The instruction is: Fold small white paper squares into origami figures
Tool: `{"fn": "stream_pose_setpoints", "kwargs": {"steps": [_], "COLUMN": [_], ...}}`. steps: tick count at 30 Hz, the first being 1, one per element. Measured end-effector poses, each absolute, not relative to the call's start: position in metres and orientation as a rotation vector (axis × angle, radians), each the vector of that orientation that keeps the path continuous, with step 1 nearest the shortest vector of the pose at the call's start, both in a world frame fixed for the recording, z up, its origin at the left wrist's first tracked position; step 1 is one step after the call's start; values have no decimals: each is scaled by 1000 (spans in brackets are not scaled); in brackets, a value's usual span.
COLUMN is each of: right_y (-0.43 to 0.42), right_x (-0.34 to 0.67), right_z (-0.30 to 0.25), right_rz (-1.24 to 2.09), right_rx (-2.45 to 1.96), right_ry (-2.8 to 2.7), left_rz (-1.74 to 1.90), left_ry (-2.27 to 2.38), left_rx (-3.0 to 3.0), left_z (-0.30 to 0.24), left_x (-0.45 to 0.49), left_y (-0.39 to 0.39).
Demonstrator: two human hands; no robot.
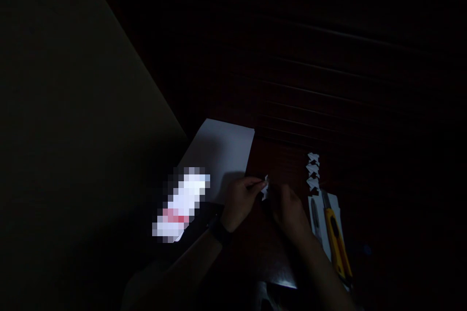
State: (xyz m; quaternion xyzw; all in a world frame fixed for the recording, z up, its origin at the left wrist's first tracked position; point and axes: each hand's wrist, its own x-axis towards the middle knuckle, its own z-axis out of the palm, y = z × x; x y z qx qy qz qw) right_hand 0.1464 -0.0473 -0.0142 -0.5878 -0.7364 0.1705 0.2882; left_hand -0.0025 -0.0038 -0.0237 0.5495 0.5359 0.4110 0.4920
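Between thumb and fingers, my left hand [239,201] pinches a small folded white paper piece [265,191], above the dark table. A dark band circles the left wrist. My right hand [288,206] is close beside the piece on its right, fingers curled in. In the dim light I cannot make out whether its fingertips touch the paper or hold anything. To the right, several small folded paper pieces [313,171] lie in a short column, similar in colour to the one I hold.
White paper sheets [229,148] lie behind my left hand. A lit, pixelated screen [186,199] glows at the left. On white paper at the right rest a yellow utility knife [334,238] and a slim grey tool [315,218]. A pale wall [73,107] borders the left.
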Motion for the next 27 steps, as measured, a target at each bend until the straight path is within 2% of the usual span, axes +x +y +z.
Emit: {"fn": "stream_pose_setpoints", "kwargs": {"steps": [8, 15, 27], "right_y": [-44, -41, -40], "right_x": [145, 147, 151], "right_z": [0, 6, -9], "right_rz": [794, 975, 1346], "right_rx": [-1494, -1462, -1283], "right_ry": [-1512, -1390, -984], "left_rz": [1028, 973, 977], "left_ry": [1211, 1199, 1180], "left_rx": [1295, 1210, 1365], "left_z": [-21, -17, -19], "left_x": [-3, 0, -1], "left_y": [0, -4, -4]}}
